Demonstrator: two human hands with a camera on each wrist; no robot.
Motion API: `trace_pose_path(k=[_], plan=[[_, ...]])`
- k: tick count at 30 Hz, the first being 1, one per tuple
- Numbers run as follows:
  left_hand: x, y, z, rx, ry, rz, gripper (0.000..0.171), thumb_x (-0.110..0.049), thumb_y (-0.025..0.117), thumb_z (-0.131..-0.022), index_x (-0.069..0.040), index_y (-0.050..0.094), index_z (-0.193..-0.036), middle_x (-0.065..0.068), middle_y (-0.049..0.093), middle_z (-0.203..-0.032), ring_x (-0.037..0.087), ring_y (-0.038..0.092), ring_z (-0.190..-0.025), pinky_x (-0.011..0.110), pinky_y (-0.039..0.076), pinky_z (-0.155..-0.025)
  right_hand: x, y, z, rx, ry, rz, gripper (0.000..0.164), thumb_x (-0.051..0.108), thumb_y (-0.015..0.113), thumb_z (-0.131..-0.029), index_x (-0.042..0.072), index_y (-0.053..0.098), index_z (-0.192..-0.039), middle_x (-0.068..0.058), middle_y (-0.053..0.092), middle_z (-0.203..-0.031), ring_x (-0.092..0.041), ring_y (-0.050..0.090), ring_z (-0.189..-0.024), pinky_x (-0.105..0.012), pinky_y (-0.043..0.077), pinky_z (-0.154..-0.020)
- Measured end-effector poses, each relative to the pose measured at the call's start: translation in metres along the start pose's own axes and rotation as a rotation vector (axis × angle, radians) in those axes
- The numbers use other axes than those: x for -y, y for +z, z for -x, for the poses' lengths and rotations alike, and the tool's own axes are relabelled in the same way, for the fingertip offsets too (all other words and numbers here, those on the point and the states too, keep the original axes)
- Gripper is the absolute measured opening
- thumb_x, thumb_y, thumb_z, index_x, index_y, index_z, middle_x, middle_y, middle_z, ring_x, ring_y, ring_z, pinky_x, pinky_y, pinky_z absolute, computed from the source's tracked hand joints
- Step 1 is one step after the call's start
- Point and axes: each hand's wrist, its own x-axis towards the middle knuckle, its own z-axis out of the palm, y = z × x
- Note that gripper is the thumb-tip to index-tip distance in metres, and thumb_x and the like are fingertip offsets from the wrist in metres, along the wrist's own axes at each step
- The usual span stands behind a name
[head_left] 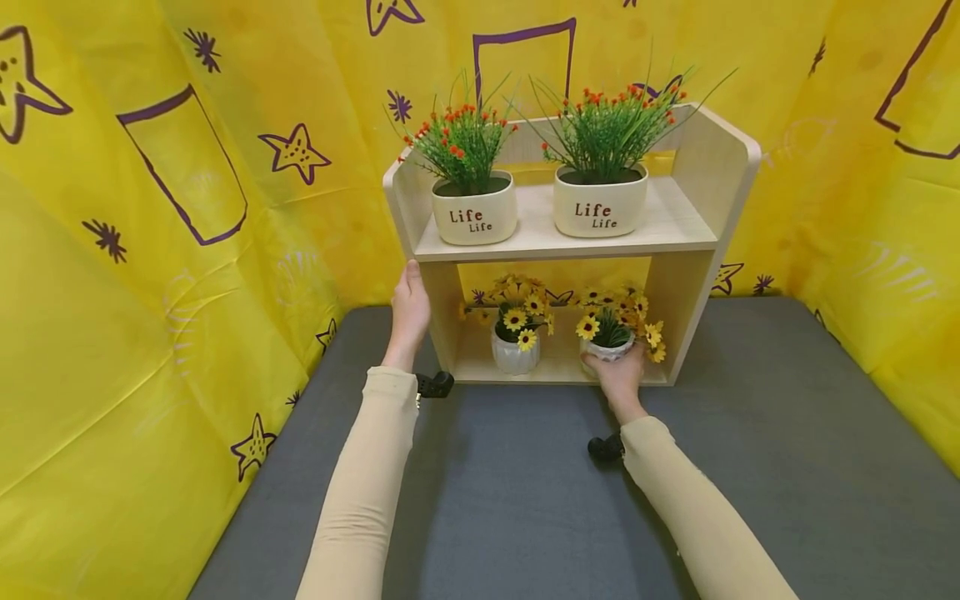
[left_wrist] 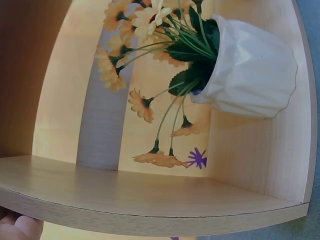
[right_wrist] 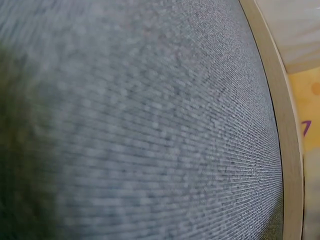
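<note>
My right hand [head_left: 624, 375] grips a white flowerpot [head_left: 609, 350] of small yellow flowers, in the right of the shelf's lower compartment. Its thumb lies at the pot's left side. Against the outer left side of the pale wooden shelf [head_left: 570, 247] rests my left hand [head_left: 410, 310], its thumb by the front edge. Only fingertips [left_wrist: 22, 229] of it show in the left wrist view, outside the side panel. A matching white flowerpot [head_left: 516, 354] with yellow flowers stands upright in the lower compartment's left half. The right wrist view hides the right hand.
Two cream planters [head_left: 476, 212] marked "Life", with green grass and red flowers, stand on the upper board; the right planter [head_left: 600, 204] is near the middle. Grey cloth [head_left: 525, 483] covers the table. A yellow patterned curtain [head_left: 300, 100] surrounds it at the back and sides.
</note>
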Motion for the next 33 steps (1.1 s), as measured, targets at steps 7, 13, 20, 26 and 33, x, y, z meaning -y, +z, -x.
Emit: trace_pose_path(k=[7, 13, 20, 26, 33], plan=[[0.001, 0.0, 0.001, 0.0, 0.002, 0.006, 0.069, -0.053, 0.023, -0.097, -0.004, 0.028, -0.145, 0.014, 0.029, -0.147, 0.025, 0.025, -0.134, 0.035, 0.019, -0.109, 0.002, -0.003, -0.001, 0.017, 0.002, 0.021, 0.09, 0.019, 0.08, -0.07, -0.001, 0.023, -0.137, -0.022, 0.035, -0.13, -0.035, 0.037, -0.118, -0.048, 0.032, -0.098], [-0.001, 0.0, 0.002, 0.005, 0.002, 0.015, 0.069, -0.053, 0.023, -0.097, -0.004, 0.028, -0.145, 0.014, 0.028, -0.147, 0.025, 0.025, -0.134, 0.035, 0.019, -0.109, 0.002, -0.005, -0.005, 0.037, -0.003, 0.021, 0.094, 0.021, 0.081, -0.071, 0.0, 0.02, -0.14, -0.022, 0.035, -0.132, -0.035, 0.036, -0.121, -0.047, 0.031, -0.1], [0.0, 0.0, 0.002, 0.01, -0.001, 0.023, 0.07, -0.054, 0.023, -0.097, -0.004, 0.027, -0.146, 0.013, 0.027, -0.148, 0.025, 0.024, -0.134, 0.036, 0.018, -0.109, -0.004, -0.009, -0.009, 0.073, -0.023, 0.01, 0.092, 0.022, 0.081, -0.071, -0.002, 0.022, -0.136, -0.023, 0.034, -0.132, -0.034, 0.036, -0.121, -0.045, 0.03, -0.101], [0.002, 0.0, 0.002, 0.01, -0.016, 0.02, 0.071, -0.055, 0.023, -0.097, -0.005, 0.026, -0.146, 0.013, 0.027, -0.148, 0.025, 0.023, -0.134, 0.036, 0.018, -0.109, -0.007, -0.013, -0.008, 0.134, -0.02, -0.018, 0.094, 0.023, 0.081, -0.073, -0.002, 0.018, -0.138, -0.023, 0.032, -0.134, -0.034, 0.034, -0.123, -0.044, 0.029, -0.102], [0.001, -0.001, 0.002, 0.012, -0.021, 0.028, 0.071, -0.055, 0.023, -0.097, -0.004, 0.026, -0.146, 0.014, 0.026, -0.148, 0.026, 0.023, -0.135, 0.037, 0.017, -0.109, -0.008, -0.019, -0.002, 0.158, -0.055, -0.07, 0.093, 0.023, 0.08, -0.075, 0.001, 0.019, -0.141, -0.02, 0.032, -0.136, -0.03, 0.033, -0.125, -0.042, 0.028, -0.104]])
